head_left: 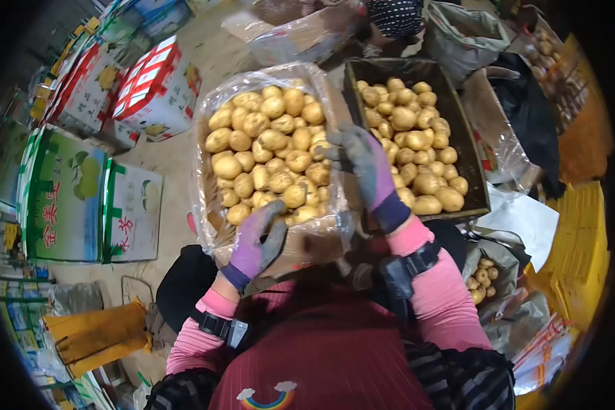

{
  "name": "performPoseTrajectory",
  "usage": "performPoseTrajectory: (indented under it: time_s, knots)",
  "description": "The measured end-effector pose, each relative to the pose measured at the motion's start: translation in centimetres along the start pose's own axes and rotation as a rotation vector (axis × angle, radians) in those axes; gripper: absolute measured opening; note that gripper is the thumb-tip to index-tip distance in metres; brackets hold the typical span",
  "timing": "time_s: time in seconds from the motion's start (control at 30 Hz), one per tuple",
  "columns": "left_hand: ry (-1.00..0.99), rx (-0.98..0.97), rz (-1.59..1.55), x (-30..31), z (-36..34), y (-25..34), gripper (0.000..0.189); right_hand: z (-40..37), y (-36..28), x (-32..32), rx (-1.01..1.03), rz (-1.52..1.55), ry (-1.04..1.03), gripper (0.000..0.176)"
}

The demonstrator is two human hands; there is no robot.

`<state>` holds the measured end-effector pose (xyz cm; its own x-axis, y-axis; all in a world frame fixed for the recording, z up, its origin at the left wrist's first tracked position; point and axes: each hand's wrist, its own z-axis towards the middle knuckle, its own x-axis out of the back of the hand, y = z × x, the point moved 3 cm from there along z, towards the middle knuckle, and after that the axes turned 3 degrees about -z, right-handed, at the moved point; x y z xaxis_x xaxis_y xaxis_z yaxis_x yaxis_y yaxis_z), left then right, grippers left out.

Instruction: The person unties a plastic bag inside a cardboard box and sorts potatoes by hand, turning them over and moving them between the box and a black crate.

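Potatoes (272, 140) fill a cardboard box (301, 247) lined with clear plastic (201, 147) in front of me. Both my hands wear purple gloves with grey fingers. My left hand (256, 238) is at the box's near left edge, thumb and fingers apart, its fingertips by the nearest potatoes. Over the box's right edge is my right hand (362, 162), open, its slightly bent fingers reaching toward the potatoes on that side. I see no potato held in either hand. Right of it stands a dark crate (473, 167) of more potatoes (417, 140).
Green and white printed cartons (68, 198) and red-topped cartons (158, 89) stand at left. A sack (466, 41) stands beyond the crate. At right are yellow crates (574, 239), a white sheet (519, 222) and a bag of potatoes (484, 277). Another person (395, 17) is at the top.
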<state>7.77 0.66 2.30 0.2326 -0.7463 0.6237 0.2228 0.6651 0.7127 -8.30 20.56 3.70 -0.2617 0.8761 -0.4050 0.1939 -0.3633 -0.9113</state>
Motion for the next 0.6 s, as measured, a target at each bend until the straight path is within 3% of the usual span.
performPoseTrajectory:
  time_s: [0.1,0.17,0.23,0.33,0.37,0.43,0.53,0.6]
  knots:
    - [0.124,0.053,0.202,4.2,1.6,-4.5,0.038,0.1,-0.3,-0.1,-0.037,-0.043,0.025,0.044]
    - [0.101,0.077,0.453,6.5,3.4,-8.7,0.053,0.4,0.5,-0.2,-0.054,-0.083,0.006,0.045]
    - [-0.109,0.135,0.787,7.6,6.0,-11.3,0.072,0.6,0.9,-0.7,-0.096,-0.110,-0.003,0.045]
    - [-0.342,0.075,0.993,6.4,8.9,-15.7,0.079,1.2,1.5,-0.9,-0.073,-0.163,-0.013,0.044]
    - [-0.379,0.076,0.981,5.8,9.7,-16.3,0.079,1.2,1.4,-1.1,-0.075,-0.163,-0.007,0.044]
    - [-0.551,0.289,0.950,5.1,11.4,-16.6,0.073,1.2,1.0,-1.4,-0.073,-0.170,0.011,0.045]
    - [-0.401,0.312,0.789,6.0,11.3,-14.1,0.066,1.1,1.1,-1.4,-0.110,-0.192,-0.029,0.045]
    - [-0.218,0.558,-0.169,6.3,10.1,-13.8,0.058,0.7,1.4,-1.7,-0.147,-0.192,-0.086,0.045]
